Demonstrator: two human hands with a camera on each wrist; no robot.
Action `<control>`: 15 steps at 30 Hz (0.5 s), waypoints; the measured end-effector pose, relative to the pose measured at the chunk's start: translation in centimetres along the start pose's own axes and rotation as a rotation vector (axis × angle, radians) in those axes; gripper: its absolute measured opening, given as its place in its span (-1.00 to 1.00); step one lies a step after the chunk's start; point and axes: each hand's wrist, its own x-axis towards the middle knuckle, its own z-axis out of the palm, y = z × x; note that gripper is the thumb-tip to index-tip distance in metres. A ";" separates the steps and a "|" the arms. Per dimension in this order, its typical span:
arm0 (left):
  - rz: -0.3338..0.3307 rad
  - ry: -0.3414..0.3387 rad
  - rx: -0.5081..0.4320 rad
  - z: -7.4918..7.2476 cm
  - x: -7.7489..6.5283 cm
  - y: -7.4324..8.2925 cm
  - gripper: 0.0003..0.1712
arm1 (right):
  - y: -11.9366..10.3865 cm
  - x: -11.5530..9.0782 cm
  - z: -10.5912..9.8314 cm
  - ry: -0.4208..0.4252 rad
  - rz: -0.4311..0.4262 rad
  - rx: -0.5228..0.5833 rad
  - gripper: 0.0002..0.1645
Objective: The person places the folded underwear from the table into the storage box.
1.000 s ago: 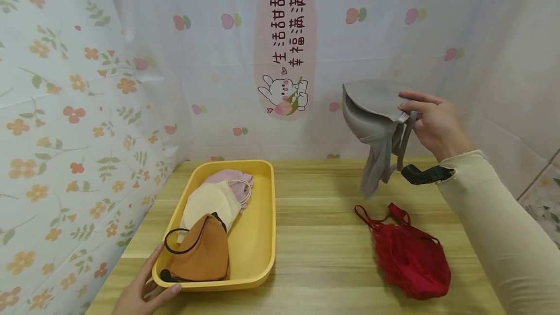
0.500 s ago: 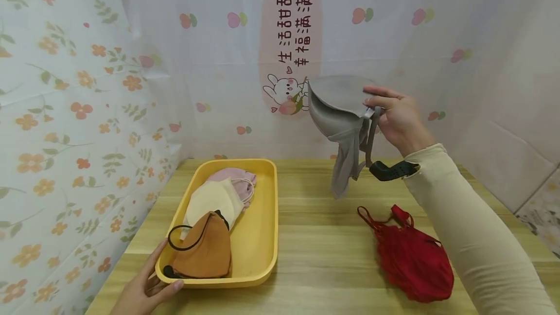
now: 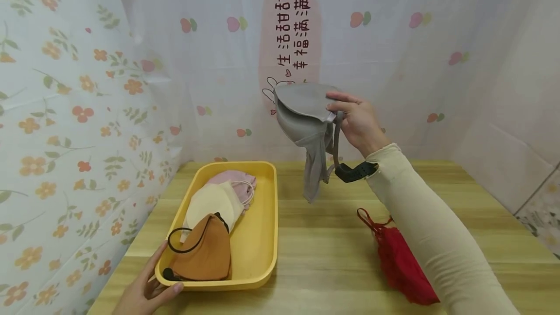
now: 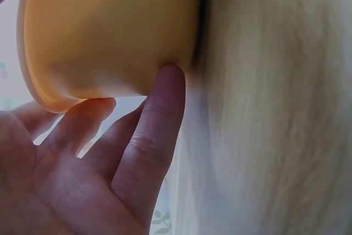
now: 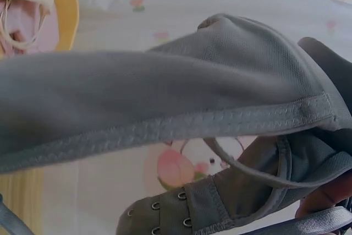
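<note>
My right hand (image 3: 360,123) holds up a grey bra (image 3: 306,106) by one end, thumb and fingers pinching the folded cups. Its band and strap dangle over the table; metal hook-and-eye rings show on the band (image 5: 187,210) in the right wrist view. My left hand (image 3: 144,281) grips the near left corner of a yellow tray (image 3: 272,227), fingers and thumb round its outer wall. Inside the tray's left side, an orange-brown bra (image 3: 205,252) with a black strap overlaps a cream bra (image 3: 212,205), and a pink bra (image 3: 238,179) lies behind.
On the wooden tabletop (image 3: 323,261) at the right lies a red bra (image 3: 402,266) with thin straps, partly hidden by my right forearm. A printed curtain (image 3: 210,86) closes off the back, and a floral one (image 3: 65,159) the left side.
My right hand has carried the grey bra leftward, toward the tray. The right sleeve now covers part of the red bra. My left hand has stayed at the tray's corner.
</note>
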 end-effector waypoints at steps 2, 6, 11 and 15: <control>-0.002 0.007 0.008 -0.1 -0.1 0.0 0.23 | 0.4 0.4 0.9 -0.001 -0.006 0.018 -0.62; -0.001 0.007 0.008 -0.3 -0.2 0.0 0.22 | 1.3 1.0 2.7 -0.001 -0.016 0.055 -0.63; 0.010 0.009 -0.006 -0.3 -0.2 0.1 0.21 | 2.6 1.6 4.9 0.009 -0.020 0.112 -0.66; 0.024 0.010 -0.021 0.0 -0.2 0.1 0.20 | 3.6 1.8 6.5 0.030 -0.012 0.141 -0.67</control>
